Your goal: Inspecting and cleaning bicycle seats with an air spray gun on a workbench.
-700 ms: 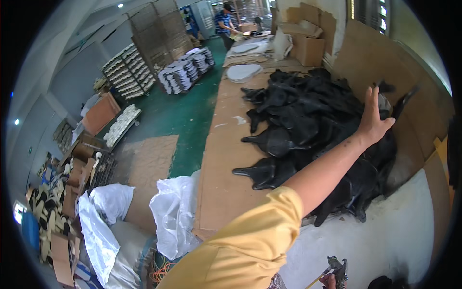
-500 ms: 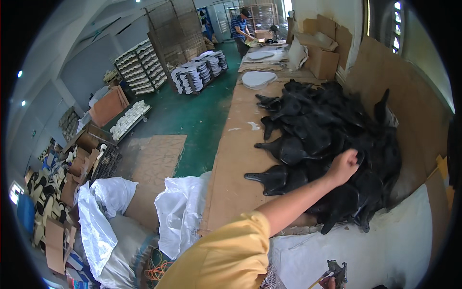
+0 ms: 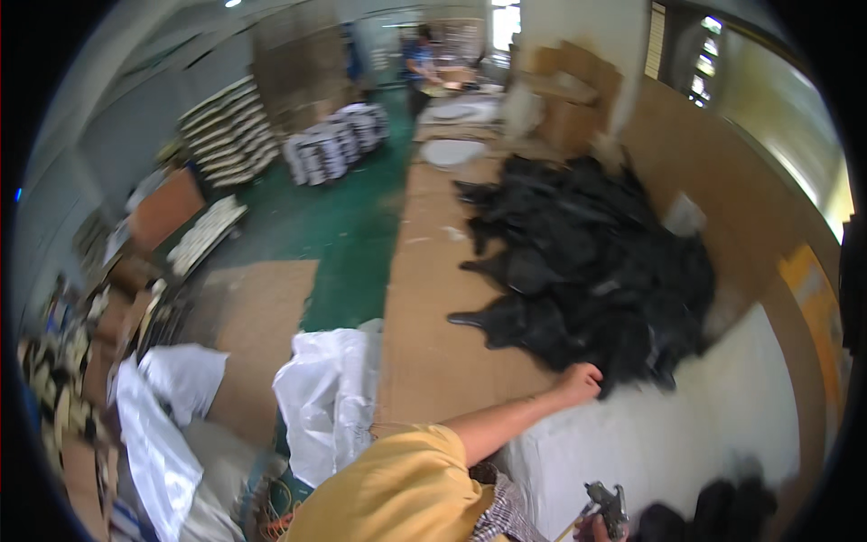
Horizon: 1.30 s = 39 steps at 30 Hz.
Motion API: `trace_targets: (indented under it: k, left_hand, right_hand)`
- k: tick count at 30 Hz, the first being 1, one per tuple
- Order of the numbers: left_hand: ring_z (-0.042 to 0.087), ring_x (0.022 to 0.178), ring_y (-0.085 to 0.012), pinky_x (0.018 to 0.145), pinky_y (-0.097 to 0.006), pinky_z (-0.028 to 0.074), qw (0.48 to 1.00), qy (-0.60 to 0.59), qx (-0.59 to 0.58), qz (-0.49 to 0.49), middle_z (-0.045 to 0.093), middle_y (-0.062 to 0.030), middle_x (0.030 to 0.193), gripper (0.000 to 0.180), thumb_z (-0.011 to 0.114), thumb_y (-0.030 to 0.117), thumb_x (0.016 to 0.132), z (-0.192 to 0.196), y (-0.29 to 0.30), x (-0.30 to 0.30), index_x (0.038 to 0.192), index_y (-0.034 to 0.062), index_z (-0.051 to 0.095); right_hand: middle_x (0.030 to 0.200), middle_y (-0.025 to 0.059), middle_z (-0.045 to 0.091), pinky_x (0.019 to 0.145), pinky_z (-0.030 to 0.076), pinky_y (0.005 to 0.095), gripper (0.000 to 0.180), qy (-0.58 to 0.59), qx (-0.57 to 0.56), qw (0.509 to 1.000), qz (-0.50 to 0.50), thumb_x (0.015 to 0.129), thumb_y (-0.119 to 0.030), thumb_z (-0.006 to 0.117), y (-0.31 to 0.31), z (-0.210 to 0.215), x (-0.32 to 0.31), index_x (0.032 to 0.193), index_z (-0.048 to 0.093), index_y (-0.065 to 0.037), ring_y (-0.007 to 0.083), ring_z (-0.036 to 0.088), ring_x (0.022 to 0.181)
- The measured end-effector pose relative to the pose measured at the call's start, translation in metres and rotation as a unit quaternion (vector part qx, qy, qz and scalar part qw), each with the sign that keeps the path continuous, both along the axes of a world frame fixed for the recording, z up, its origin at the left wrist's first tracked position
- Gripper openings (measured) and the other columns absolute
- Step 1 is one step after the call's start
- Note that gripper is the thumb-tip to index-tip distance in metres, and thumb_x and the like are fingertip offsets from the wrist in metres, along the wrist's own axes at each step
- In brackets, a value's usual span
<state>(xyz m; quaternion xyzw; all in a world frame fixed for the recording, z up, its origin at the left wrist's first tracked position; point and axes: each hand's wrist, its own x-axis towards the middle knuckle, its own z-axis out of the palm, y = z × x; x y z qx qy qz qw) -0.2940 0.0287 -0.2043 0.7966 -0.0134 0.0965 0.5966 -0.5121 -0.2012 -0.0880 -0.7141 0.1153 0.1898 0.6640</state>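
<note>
A heap of black moulded, shoe-like pieces (image 3: 587, 262) with narrow ends lies on the cardboard-covered table (image 3: 433, 361). At its near edge is my left hand (image 3: 579, 384), fingers curled; whatever they grip is blurred and hidden among the black. My right hand (image 3: 591, 529), low in the view, is wrapped round a metal spray gun (image 3: 607, 506), with a thin yellow hose beside it. To the right of the gun, several dark shapes (image 3: 713, 513) show blurred at the lower edge.
White sheeting (image 3: 695, 443) covers the near surface. White plastic sacks (image 3: 330, 397) stand left of the table. Cardboard boxes (image 3: 571, 113) and pale flat pieces (image 3: 453, 153) sit toward its far end, where another person (image 3: 421, 61) works. Racks (image 3: 230, 131) line the far left.
My left hand has drawn back from the middle of the heap to its near edge. The view has turned right, and dark shapes now show at the lower right. The spray gun stays in my right hand.
</note>
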Motion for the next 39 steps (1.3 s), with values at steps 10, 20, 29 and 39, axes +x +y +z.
trace_targets:
  k: [10, 20, 29, 39]
  left_hand:
    - [0.06, 0.066, -0.012, 0.055, -0.023, 0.046, 0.903, 0.328, -0.003, -0.277, 0.062, -0.0064, 0.086, 0.033, 0.064, 0.014, 0.079, -0.051, -0.134, -0.09, 0.107, 0.0003, 0.057]
    - [0.063, 0.077, -0.0323, 0.071, -0.04, 0.049, 0.782, 0.179, 0.38, -0.46, 0.065, -0.0173, 0.076, 0.034, 0.069, 0.035, 0.069, -0.068, -0.261, -0.191, 0.073, 0.0019, 0.062]
    - [0.038, 0.121, -0.0403, 0.092, -0.049, 0.038, 0.833, -0.205, 0.385, -0.341, 0.043, -0.0159, 0.131, 0.055, 0.069, 0.023, 0.071, -0.043, -0.333, -0.168, 0.121, 0.0104, 0.051]
    - [0.053, 0.101, -0.0416, 0.087, -0.048, 0.041, 0.894, -0.285, 0.229, -0.258, 0.063, -0.0174, 0.092, 0.016, 0.061, 0.014, 0.078, -0.093, -0.318, -0.061, 0.091, 0.0036, 0.062]
  right_hand:
    - [0.105, 0.0094, 0.06, 0.085, 0.045, 0.0295, 0.054, -0.006, -0.158, 0.963, -0.22, 0.076, -0.013, 0.073, -0.128, -0.001, -0.214, 0.124, 0.05, -0.003, 0.0155, 0.056, 0.095]
    - [0.096, 0.0091, 0.062, 0.077, 0.046, 0.0284, 0.051, -0.078, -0.184, 0.917, -0.345, 0.078, -0.016, 0.071, -0.137, 0.001, -0.32, 0.123, 0.05, -0.003, 0.0144, 0.057, 0.085]
    - [0.1, 0.0107, 0.062, 0.078, 0.047, 0.0293, 0.051, -0.098, -0.142, 0.928, -0.33, 0.079, -0.018, 0.071, -0.134, -0.015, -0.307, 0.123, 0.05, -0.004, 0.0155, 0.058, 0.087]
    - [0.094, 0.0048, 0.062, 0.077, 0.047, 0.0257, 0.049, -0.104, -0.036, 0.941, -0.321, 0.083, -0.012, 0.065, -0.133, 0.033, -0.287, 0.126, 0.047, 0.001, 0.0109, 0.059, 0.084]
